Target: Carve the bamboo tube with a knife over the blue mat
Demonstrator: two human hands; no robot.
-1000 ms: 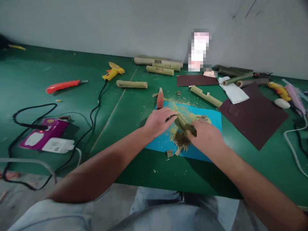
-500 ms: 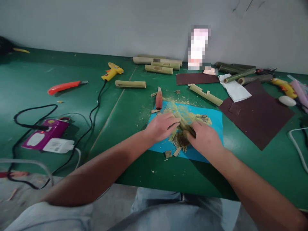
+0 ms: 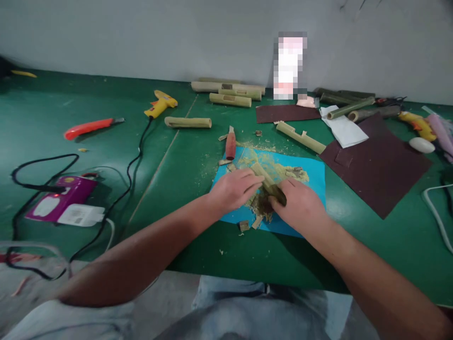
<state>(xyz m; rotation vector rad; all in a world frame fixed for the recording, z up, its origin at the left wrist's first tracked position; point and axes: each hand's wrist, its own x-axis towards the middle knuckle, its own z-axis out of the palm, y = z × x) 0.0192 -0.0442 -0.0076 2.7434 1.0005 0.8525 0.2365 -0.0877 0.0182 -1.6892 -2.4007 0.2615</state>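
Presently, the right hand [image 3: 300,200] grips the tube [image 3: 267,180] just right of frame centre and should brace it steadily over the paper [image 3: 316,175], while the left hand [image 3: 231,191], beside it, shows an indeterminable hold.

I see, from afar, a flat tabletop [image 3: 166,198] in glossy deep green, crossed by 1 pale line [image 3: 157,168]. I make out a bright blue rectangular sheet [image 3: 316,171], flecked with pale yellow-green shavings [image 3: 262,159], and a yellowish-green bamboo tube [image 3: 265,178] that turns dark at its near end. I pick out a short hand tool [image 3: 230,145] with a reddish handle, an orange-red box cutter [image 3: 88,128], 2 yellow pistol-shaped glue guns [image 3: 158,107], a boxy purple device [image 3: 80,188] with white patches, a dark maroon angular sheet [image 3: 378,174] and a grey wall [image 3: 141,42].
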